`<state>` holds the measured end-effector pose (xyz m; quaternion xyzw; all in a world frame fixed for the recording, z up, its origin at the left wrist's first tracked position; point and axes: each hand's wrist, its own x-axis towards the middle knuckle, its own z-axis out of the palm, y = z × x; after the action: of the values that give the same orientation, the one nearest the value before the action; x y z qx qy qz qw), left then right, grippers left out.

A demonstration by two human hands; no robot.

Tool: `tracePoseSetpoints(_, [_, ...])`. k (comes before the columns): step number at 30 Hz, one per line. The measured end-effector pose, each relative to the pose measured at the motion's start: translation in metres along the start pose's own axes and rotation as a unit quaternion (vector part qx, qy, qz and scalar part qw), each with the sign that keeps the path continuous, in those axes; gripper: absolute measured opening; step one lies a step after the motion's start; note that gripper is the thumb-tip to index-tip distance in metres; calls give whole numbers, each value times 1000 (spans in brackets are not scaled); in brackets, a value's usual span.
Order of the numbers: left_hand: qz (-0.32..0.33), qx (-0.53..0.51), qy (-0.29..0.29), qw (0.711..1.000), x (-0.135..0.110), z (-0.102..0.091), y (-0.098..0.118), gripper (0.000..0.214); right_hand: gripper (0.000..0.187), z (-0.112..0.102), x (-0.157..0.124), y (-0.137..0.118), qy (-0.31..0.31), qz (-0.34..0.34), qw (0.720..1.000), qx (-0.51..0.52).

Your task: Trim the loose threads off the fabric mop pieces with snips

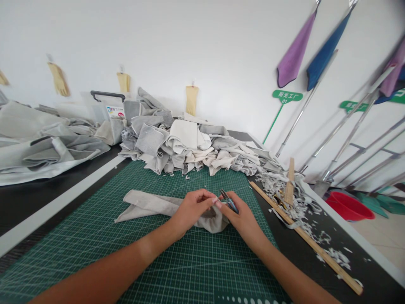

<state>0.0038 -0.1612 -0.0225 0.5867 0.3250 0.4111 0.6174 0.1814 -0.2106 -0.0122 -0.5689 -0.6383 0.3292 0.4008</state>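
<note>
Two hands: your left hand [191,209] and right hand [242,221] meet at lower center of the frame, fingertips almost touching.
Left fingers [202,198]: together and curled over the bunched end of the fabric.
Right fingers [236,202]: closed around the tool, though the exact grip is partly hidden.
Tool: a small blue-handled tool [230,202] with metal tips sits between your hands, in your right hand.
Fabric: a gray fabric strip [148,207] lies folded on the mat, left of your hands, and runs under them.
Mat: a green gridded cutting mat [95,261] fills the lower center, beneath your forearms.
Ahead: a heap of gray and cream fabric pieces [180,141] rises at the far edge of the mat.
Upper left: a plastic bin [107,112] with a dark handle stands behind the heap, and a pile of gray cloth [41,147] lies at far left.
Right: a wooden ruler [306,238] lies diagonally among white fabric scraps [294,198] on the black table [373,270].
Lower right: a red plastic basin [349,206] sits beyond the table.
Wall: pale glove-shaped pieces [58,79] hang at upper left, and purple and blue cloths [292,48] on metal poles [341,126] lean at upper right.
</note>
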Motion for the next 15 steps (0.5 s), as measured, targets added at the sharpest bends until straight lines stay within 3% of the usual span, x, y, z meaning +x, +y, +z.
tracePoseSetpoints(3, [23, 15, 3, 1000, 2, -1, 2, 25, 29, 0, 0, 0, -14, -18, 999, -28])
tracePoseSetpoints(9, [69, 62, 34, 995, 4, -5, 8, 24, 27, -2, 1, 5, 23, -29, 992, -123])
tracePoseSetpoints(15, [98, 83, 58, 990, -2, -4, 39, 24, 25, -11, 6, 7, 57, -16, 976, -210])
